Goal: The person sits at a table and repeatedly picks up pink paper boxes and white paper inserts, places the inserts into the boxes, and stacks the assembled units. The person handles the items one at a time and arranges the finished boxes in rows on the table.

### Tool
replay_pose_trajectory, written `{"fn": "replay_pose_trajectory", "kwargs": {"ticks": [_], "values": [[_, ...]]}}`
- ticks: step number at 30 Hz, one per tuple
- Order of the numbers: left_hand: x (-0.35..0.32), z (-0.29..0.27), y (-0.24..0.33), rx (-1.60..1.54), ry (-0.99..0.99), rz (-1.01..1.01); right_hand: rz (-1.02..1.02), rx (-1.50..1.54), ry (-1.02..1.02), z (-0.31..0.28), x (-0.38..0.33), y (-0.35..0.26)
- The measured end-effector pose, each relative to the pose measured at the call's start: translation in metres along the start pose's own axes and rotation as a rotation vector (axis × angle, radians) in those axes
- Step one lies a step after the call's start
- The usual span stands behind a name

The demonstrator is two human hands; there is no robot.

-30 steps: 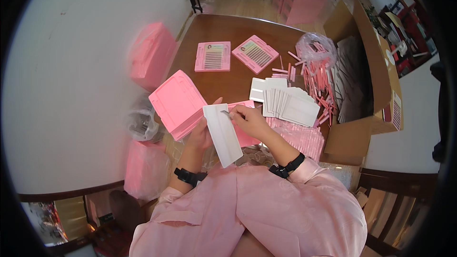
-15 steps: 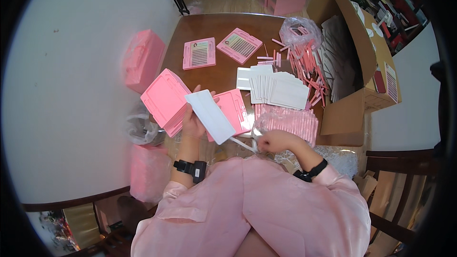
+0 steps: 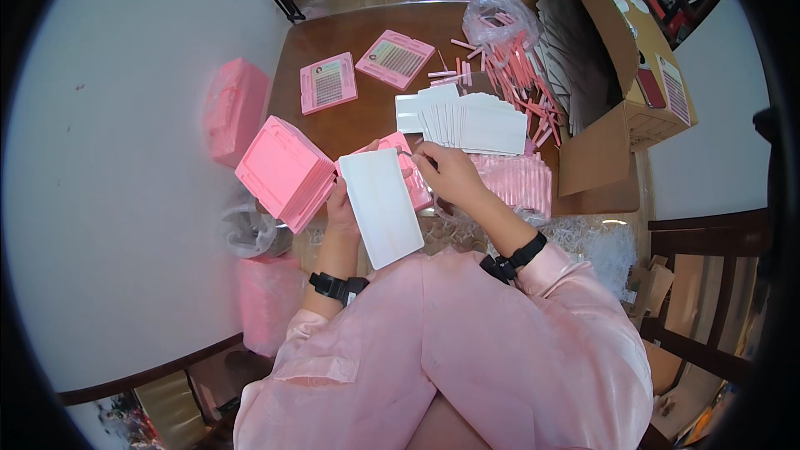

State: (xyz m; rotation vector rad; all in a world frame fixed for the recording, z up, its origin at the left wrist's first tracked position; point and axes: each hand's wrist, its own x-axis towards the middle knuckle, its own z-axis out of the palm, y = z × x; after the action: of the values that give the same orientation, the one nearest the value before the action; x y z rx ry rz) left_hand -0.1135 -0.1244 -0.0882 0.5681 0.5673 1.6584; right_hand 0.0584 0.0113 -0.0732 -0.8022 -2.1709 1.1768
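Observation:
My left hand (image 3: 340, 208) is closed around the left side of a white rectangular card (image 3: 381, 210), its fingertips showing past the far and right edges. The card is tilted above the table's near edge. At its upper right corner my right hand (image 3: 450, 173) is pinched, thumb and fingers together; whatever lies between them is too small to make out. Partly hidden behind the card and my hands lies a flat pink plastic case (image 3: 421, 190). To the left of my left hand is a stack of pink cases (image 3: 286, 173).
Two pink cases with printed inserts (image 3: 328, 83) lie farther back on the brown table (image 3: 287, 58). Fanned white cards (image 3: 483, 125), loose pink sticks (image 3: 517, 67) and bagged pink tubes (image 3: 521, 179) are at right, beside an open cardboard box (image 3: 596, 154). Pink wrapped bundles (image 3: 236, 108) stand at left.
My right hand has moved up from the near edge to the card's upper right corner. The white strip it was pulling no longer shows. The card has turned more upright; the whole view has shifted.

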Motion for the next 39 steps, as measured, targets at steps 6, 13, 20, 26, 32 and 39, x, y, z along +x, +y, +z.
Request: {"fn": "replay_pose_trajectory", "kwargs": {"ticks": [6,13,20,26,32,39], "values": [[-0.003,-0.001,0.0,0.002,-0.04,0.002,-0.01,-0.042,-0.024,-0.002,-0.003,-0.005],[-0.004,-0.015,0.001,0.06,0.029,0.013,-0.069,-0.23,-0.382,-0.009,-0.029,0.007],[-0.016,-0.047,0.023,-0.011,0.15,0.109,0.151,-0.829,-0.989,-0.035,-0.086,0.052],[-0.013,-0.031,-0.003,-0.071,-0.051,-0.077,0.113,0.126,-0.416,0.0,-0.03,0.002],[-0.012,-0.03,-0.017,-0.082,-0.035,-0.159,0.221,0.412,-0.239,0.04,-0.009,-0.022],[-0.019,-0.046,-0.011,-0.054,0.052,-0.011,0.163,0.467,-0.677,0.025,-0.031,0.004]]}}
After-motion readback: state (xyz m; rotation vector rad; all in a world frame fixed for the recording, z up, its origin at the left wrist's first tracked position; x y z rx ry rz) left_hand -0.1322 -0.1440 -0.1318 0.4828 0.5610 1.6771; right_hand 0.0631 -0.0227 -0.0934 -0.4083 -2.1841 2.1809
